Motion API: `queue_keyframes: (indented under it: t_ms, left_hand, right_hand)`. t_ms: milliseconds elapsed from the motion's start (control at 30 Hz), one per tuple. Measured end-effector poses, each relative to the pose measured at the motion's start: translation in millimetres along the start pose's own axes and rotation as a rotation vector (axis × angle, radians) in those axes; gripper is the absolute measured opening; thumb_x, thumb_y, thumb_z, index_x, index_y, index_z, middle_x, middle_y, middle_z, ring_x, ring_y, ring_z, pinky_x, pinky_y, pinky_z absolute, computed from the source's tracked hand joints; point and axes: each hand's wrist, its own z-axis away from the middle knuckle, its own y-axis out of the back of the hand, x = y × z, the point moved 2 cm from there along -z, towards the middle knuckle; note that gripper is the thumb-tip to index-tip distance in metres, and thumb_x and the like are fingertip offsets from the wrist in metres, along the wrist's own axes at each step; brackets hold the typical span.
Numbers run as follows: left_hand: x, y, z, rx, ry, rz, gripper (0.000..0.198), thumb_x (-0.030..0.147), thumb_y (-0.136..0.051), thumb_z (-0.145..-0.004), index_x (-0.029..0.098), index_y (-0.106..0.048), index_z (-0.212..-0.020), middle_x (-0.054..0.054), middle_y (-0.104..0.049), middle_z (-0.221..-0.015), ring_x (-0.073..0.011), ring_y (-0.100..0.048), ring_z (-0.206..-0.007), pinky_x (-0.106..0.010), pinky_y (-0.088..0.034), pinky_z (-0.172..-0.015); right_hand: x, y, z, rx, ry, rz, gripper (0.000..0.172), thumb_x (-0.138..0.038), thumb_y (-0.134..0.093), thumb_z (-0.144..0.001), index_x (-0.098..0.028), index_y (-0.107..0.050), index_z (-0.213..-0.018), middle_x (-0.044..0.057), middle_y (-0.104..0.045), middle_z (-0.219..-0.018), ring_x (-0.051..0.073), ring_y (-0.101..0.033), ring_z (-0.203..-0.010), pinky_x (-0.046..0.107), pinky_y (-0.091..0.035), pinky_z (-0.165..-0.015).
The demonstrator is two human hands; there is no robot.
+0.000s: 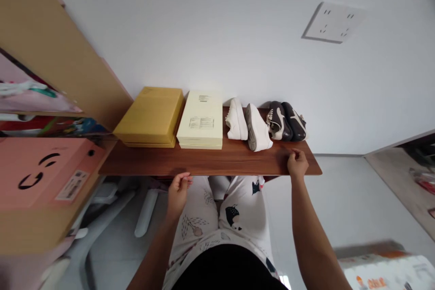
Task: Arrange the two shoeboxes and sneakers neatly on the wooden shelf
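My left hand (pixel 179 192) is at the front edge of a dark wood-grain board (pixel 238 161), fingers curled together with nothing visible in them. Over the board's right end, my right hand (pixel 297 163) has its fingers curled in, just in front of the dark shoes. A row stands along the board: a mustard-yellow box (pixel 152 113), a cream shoebox (pixel 201 120) with printed text, a pair of white sneakers (pixel 258 128) lying on their sides, and a pair of dark brown sneakers (pixel 280 120) with cream stripes.
A pale wall (pixel 220 31) with a white socket plate (pixel 335 22) rises behind the board. At left, a wooden shelf unit (pixel 74 54) holds a pink box (pixel 47 167). Below it is a grey chair base (pixel 108 217). A white printed package (pixel 390 272) lies at lower right.
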Motion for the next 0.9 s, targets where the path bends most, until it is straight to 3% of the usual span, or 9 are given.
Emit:
queue_keyframes:
  t_ms: [133, 233, 400, 500, 567, 667, 767, 833, 900]
  left_hand:
    - [-7, 8.5, 1, -0.073, -0.043, -0.087, 0.049, 0.066, -0.056, -0.08, 0.021, -0.067, -0.096, -0.003, -0.066, -0.066, -0.0214, -0.066, -0.067, -0.035, -0.053, -0.071]
    - [-6, 13.6, -5, -0.076, -0.049, -0.101, 0.047, 0.062, -0.054, -0.082, 0.021, -0.067, -0.099, -0.002, -0.065, -0.064, -0.0202, -0.064, -0.061, -0.031, -0.05, -0.062]
    - [8, 40.0, -20, 0.024, -0.062, -0.097, 0.046, 0.058, -0.054, -0.084, 0.019, -0.067, -0.106, -0.003, -0.066, -0.066, -0.0173, -0.059, -0.055, -0.028, -0.044, -0.054]
    - [15, 74.5, -36, 0.17, -0.047, -0.039, 0.044, 0.054, -0.058, -0.082, 0.018, -0.066, -0.105, -0.002, -0.064, -0.066, -0.0182, -0.063, -0.061, -0.027, -0.046, -0.058]
    - [18, 99.8, -51, 0.306, -0.026, 0.035, 0.039, 0.05, -0.058, -0.081, 0.018, -0.064, -0.103, -0.001, -0.061, -0.065, -0.0184, -0.065, -0.067, -0.027, -0.049, -0.063]
    - [24, 128.8, -77, 0.444, -0.006, 0.153, 0.03, 0.042, -0.059, -0.082, 0.019, -0.06, -0.102, -0.001, -0.063, -0.078, -0.0159, -0.066, -0.075, -0.027, -0.052, -0.069]
    - [35, 141.9, -101, 0.463, 0.002, 0.225, 0.03, 0.033, -0.064, -0.08, 0.021, -0.056, -0.106, -0.004, -0.064, -0.097, -0.0146, -0.064, -0.084, -0.026, -0.052, -0.07]
    - [42, 144.2, -116, 0.451, 0.036, 0.226, 0.032, 0.03, -0.065, -0.081, 0.022, -0.054, -0.11, -0.006, -0.062, -0.105, -0.0159, -0.063, -0.091, -0.027, -0.053, -0.073]
    - [49, 144.9, -129, 0.45, 0.091, 0.205, 0.032, 0.029, -0.065, -0.084, 0.022, -0.052, -0.112, -0.007, -0.059, -0.111, -0.018, -0.061, -0.1, -0.03, -0.054, -0.078]
  right_hand:
    - [-1, -1, 0, 0.016, 0.003, 0.015, 0.033, -0.037, -0.049, -0.081, -0.017, -0.069, -0.097, 0.014, -0.073, -0.092, 0.026, -0.066, -0.085, 0.043, -0.051, -0.089]
    - [3, -3, -2, 0.071, -0.002, -0.011, 0.03, -0.035, -0.05, -0.079, -0.017, -0.068, -0.096, 0.013, -0.073, -0.093, 0.027, -0.066, -0.089, 0.046, -0.05, -0.093]
    - [-4, 6, 3, 0.317, -0.186, -0.343, 0.024, -0.031, -0.047, -0.08, -0.019, -0.06, -0.097, 0.005, -0.066, -0.078, 0.022, -0.066, -0.074, 0.04, -0.055, -0.079]
    - [-40, 7, 34, 0.403, -0.239, -0.59, 0.019, -0.032, -0.046, -0.083, -0.021, -0.055, -0.097, 0.0, -0.061, -0.075, 0.016, -0.06, -0.064, 0.032, -0.053, -0.065]
    - [-82, -3, 71, 0.284, -0.153, -0.702, 0.02, -0.039, -0.048, -0.088, -0.022, -0.055, -0.096, 0.0, -0.061, -0.077, 0.014, -0.059, -0.064, 0.03, -0.052, -0.065]
    - [-158, -34, 140, -0.185, -0.006, -0.82, 0.028, -0.048, -0.052, -0.09, -0.021, -0.061, -0.094, 0.002, -0.066, -0.079, 0.015, -0.061, -0.067, 0.031, -0.053, -0.069]
    - [-231, -72, 200, -0.706, 0.094, -0.909, 0.037, -0.056, -0.052, -0.092, -0.023, -0.066, -0.098, 0.006, -0.073, -0.089, 0.021, -0.068, -0.081, 0.038, -0.056, -0.081]
    - [-272, -97, 228, -0.912, 0.126, -0.93, 0.041, -0.059, -0.054, -0.09, -0.024, -0.069, -0.104, 0.008, -0.074, -0.105, 0.025, -0.069, -0.1, 0.044, -0.053, -0.096]
    - [-303, -122, 245, -1.021, 0.117, -0.883, 0.048, -0.062, -0.056, -0.088, -0.024, -0.066, -0.117, 0.009, -0.069, -0.125, 0.027, -0.063, -0.118, 0.045, -0.047, -0.106]
